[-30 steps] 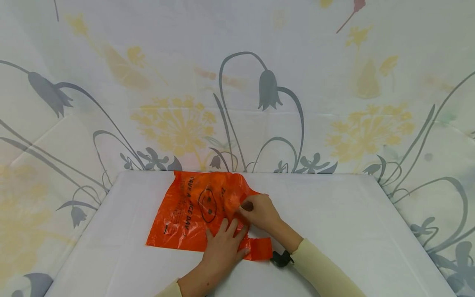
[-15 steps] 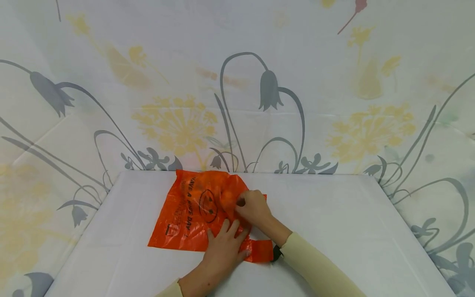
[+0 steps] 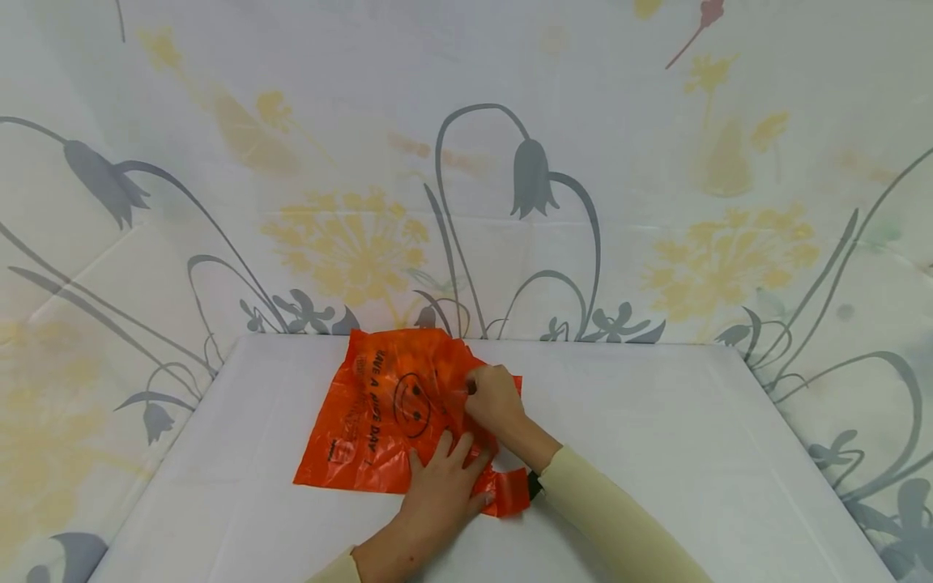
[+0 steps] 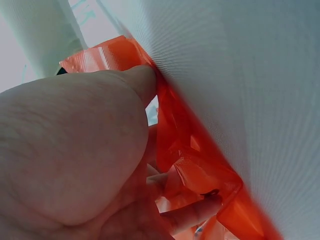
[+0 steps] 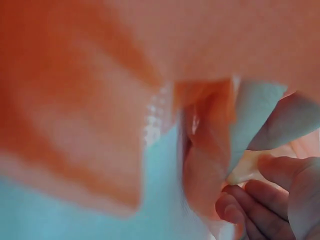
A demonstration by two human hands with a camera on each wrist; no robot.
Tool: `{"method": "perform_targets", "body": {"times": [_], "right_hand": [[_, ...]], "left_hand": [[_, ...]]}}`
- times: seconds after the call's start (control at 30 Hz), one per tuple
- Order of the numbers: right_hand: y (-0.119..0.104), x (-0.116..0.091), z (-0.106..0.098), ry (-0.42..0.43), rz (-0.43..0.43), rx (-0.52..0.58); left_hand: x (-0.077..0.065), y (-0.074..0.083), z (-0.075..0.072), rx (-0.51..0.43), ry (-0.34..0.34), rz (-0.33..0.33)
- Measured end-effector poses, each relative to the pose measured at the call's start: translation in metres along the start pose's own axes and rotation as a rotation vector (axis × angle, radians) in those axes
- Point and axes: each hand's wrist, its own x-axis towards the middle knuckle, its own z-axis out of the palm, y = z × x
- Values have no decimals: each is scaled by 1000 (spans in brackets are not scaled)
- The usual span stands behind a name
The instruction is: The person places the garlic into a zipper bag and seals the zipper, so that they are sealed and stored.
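An orange-red plastic carrier bag (image 3: 342,429), printed with a smiley face and "HAVE A NICE DAY", lies sideways on the white table. My left hand (image 3: 440,490) rests on its near edge with fingers spread, pressing it down. Just beyond, my right hand (image 3: 497,401) has curled fingers and pinches the bag's crumpled right part. In the left wrist view, the thumb side of the left hand (image 4: 75,145) fills the left, with folds of bag around the fingers. Blurred plastic covers much of the right wrist view; curled fingers (image 5: 265,205) show at lower right.
The white tabletop (image 3: 656,453) extends around the bag on both sides. A cloth with grey and yellow flower prints (image 3: 481,243) hangs behind the table and along its sides. Something small and dark (image 3: 535,486) shows below the right wrist, partly behind the sleeve.
My right hand has moved slightly left, drawing the bag's right part with it and bunching it. The short flap near the right wrist has shifted a little. My left hand stays in place.
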Motion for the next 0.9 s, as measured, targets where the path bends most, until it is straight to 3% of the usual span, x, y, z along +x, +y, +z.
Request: {"method": "perform_targets", "body": {"times": [0.2, 0.53, 0.9], "right_hand": [[2, -8, -6, -17, 34, 24], [12, -24, -21, 63, 47, 125], [36, -56, -47, 82, 118, 170]], "left_hand": [[0, -1, 1, -8, 0, -1], [0, 0, 2, 12, -1, 2], [2, 3, 1, -4, -23, -12]]}}
